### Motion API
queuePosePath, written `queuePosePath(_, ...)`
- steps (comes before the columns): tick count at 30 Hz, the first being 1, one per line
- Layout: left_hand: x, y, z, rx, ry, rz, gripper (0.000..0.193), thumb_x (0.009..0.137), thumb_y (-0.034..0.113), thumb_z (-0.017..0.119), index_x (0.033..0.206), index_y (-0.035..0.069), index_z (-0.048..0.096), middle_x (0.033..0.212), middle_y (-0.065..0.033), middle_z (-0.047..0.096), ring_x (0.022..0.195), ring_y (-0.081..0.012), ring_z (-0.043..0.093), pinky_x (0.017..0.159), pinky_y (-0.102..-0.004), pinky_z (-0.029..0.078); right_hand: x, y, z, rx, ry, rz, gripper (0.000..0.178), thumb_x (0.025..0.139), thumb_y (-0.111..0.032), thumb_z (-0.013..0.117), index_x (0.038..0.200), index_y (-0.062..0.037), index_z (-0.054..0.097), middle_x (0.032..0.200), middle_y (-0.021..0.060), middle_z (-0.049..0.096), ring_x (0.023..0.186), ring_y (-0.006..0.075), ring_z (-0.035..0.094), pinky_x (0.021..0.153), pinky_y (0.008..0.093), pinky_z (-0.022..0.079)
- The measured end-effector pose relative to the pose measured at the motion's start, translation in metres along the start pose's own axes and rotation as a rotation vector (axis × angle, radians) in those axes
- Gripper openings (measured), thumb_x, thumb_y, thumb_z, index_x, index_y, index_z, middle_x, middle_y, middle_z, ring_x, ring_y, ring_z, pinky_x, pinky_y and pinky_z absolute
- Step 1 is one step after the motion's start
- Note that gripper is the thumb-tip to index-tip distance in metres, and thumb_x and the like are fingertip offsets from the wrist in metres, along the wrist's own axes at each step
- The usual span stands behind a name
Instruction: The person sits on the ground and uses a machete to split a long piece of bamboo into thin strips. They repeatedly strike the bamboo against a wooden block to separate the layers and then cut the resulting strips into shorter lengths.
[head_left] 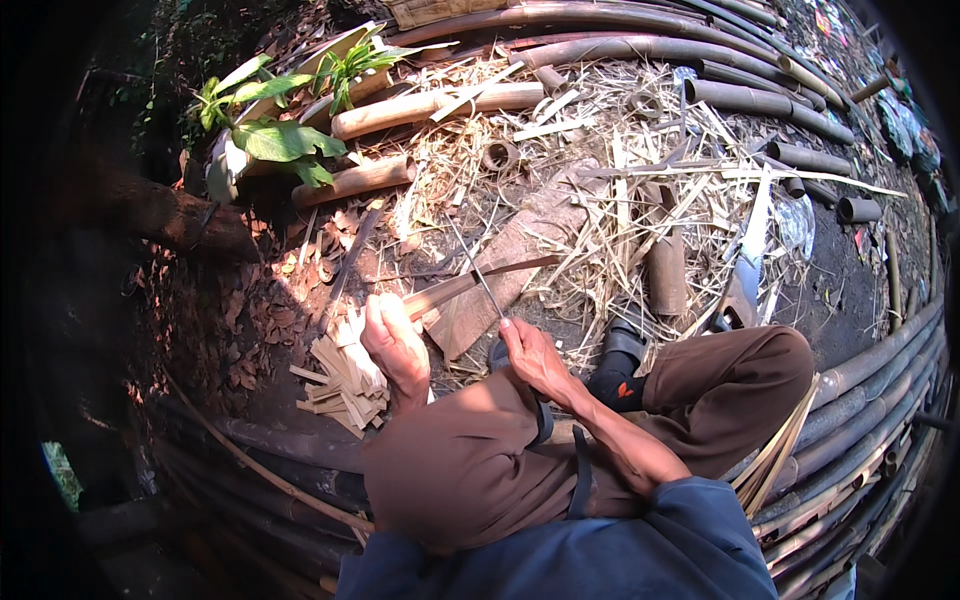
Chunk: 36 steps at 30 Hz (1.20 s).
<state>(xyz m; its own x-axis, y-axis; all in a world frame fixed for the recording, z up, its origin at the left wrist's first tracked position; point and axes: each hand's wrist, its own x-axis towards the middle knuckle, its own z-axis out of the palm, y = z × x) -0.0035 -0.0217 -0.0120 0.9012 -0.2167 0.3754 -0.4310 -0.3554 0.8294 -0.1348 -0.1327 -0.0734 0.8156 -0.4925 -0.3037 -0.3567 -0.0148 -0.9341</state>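
Blue shirt (570, 555) right up close, then left hand (397, 345) clamped on a bamboo strip (440, 294) over a wooden plank (527, 238), right hand (537, 356) gripping a thin blade (487, 288) that crosses the strip.

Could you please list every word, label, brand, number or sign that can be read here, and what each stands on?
There is no text that I can read.
Dark footwear: a small orange mark, no legible letters.
Colourful litter, upper right: too small and blurred to read.
Saw: no lettering can be made out.
Knife in the right hand, bamboo piece in the left hand: no lettering visible.
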Motion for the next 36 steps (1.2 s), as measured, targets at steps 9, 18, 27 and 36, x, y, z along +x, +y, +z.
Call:
queuePosePath(9,0.031,-0.019,-0.008,-0.419,-0.013,-0.072,0.028,0.105,0.022,0.041,0.086,0.002,0.047,0.071,-0.0016,0.047,0.055,-0.0066,0.042,0.048,-0.022,0.037,0.04,0.058,-0.003,0.009,-0.03,0.098,0.048,0.103,-0.04,0.037,0.091,0.0016,0.058,0.064,0.011,0.053,0.06,0.022,0.05,0.06,0.0401,0.043)
queuePosePath(18,0.055,-0.006,-0.011,-0.445,0.039,-0.195,0.026,0.102,0.026,0.047,0.082,0.009,0.046,0.068,0.0021,0.042,0.056,-0.0057,0.04,0.05,-0.0214,0.036,0.055,0.097,-0.009,0.213,-0.043,0.425,0.05,0.103,-0.041,0.04,0.079,0.001,0.053,0.06,0.0082,0.044,0.06,0.0182,0.052,0.058,0.0407,0.042)
queuePosePath(27,0.055,-0.019,0.003,-0.415,0.056,-0.171,0.029,0.102,0.027,0.047,0.08,0.008,0.045,0.069,-0.0001,0.045,0.055,-0.0064,0.04,0.049,-0.0224,0.037,0.055,0.117,-0.011,0.234,0.004,0.432,0.047,0.103,-0.041,0.039,0.091,0.0011,0.058,0.061,0.0165,0.053,0.059,0.0294,0.056,0.062,0.0459,0.045)
queuePosePath(36,0.041,0.009,-0.014,-0.413,0.108,-0.213,0.027,0.101,0.023,0.048,0.077,0.01,0.042,0.068,0.0018,0.04,0.056,-0.0064,0.04,0.049,-0.0208,0.036,0.037,0.041,0.006,0.119,0.047,-0.122,0.039,0.101,-0.035,0.042,0.091,0.0003,0.054,0.065,0.0219,0.049,0.057,0.0361,0.043,0.059,0.0448,0.041)
